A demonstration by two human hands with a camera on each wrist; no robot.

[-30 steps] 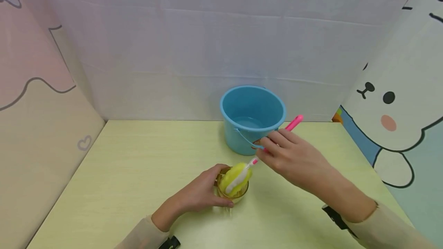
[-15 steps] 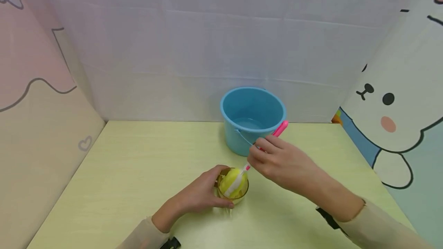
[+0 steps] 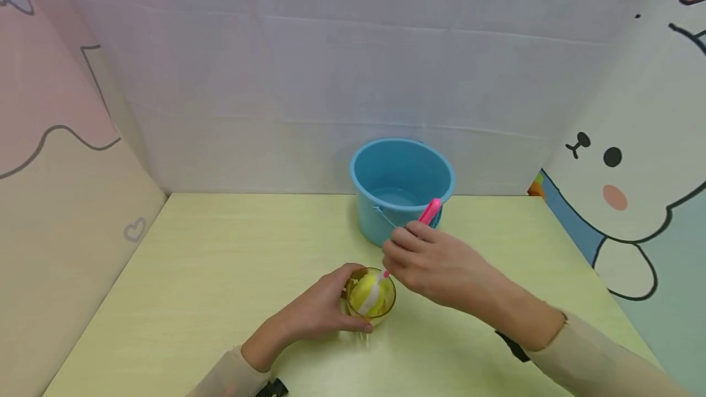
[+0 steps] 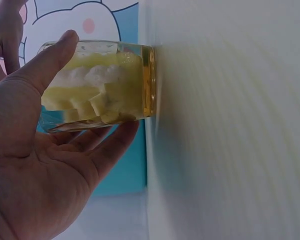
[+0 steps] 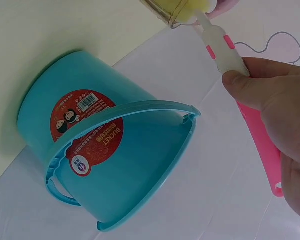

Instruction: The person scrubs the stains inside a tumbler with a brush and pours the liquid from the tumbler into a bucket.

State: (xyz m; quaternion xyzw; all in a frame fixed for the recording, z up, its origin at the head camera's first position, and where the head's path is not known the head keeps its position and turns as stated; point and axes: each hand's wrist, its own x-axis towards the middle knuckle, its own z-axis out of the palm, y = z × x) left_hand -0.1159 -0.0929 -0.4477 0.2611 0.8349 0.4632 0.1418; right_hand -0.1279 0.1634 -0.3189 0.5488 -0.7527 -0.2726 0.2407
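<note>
At the left limit, a decorated panel [image 3: 77, 213] borders the tabletop [image 3: 231, 250]. The widest stretch of tabletop runs between this edge and the left hand [image 3: 322, 305]. The far edge lies at 12 o'clock, against the white back wall [image 3: 276, 139].

The left hand is clamped around the glass [image 4: 141, 82], thumb on its 6–7 o'clock side and fingers toward 11. The glass stands upright on the tabletop, near the middle, mouth upward; its long axis is vertical.

The sponge head [image 3: 368, 296] of the brush [image 5: 225, 50], yellow and white, sits inside the glass. The brush's long axis is tilted: from the glass, the pink handle rises over the rim toward 1 o'clock.

The blue bucket [image 3: 372, 213] stands upright at 12–1 o'clock from the glass, near the far edge. The right-wrist view shows the handle apart from it.

The right hand [image 3: 436, 262], at 2 o'clock from the glass, grips the brush, thumb and fingers closed on the handle. A narrower stretch of tabletop separates the right forearm from the right panel [image 3: 634, 109].
</note>
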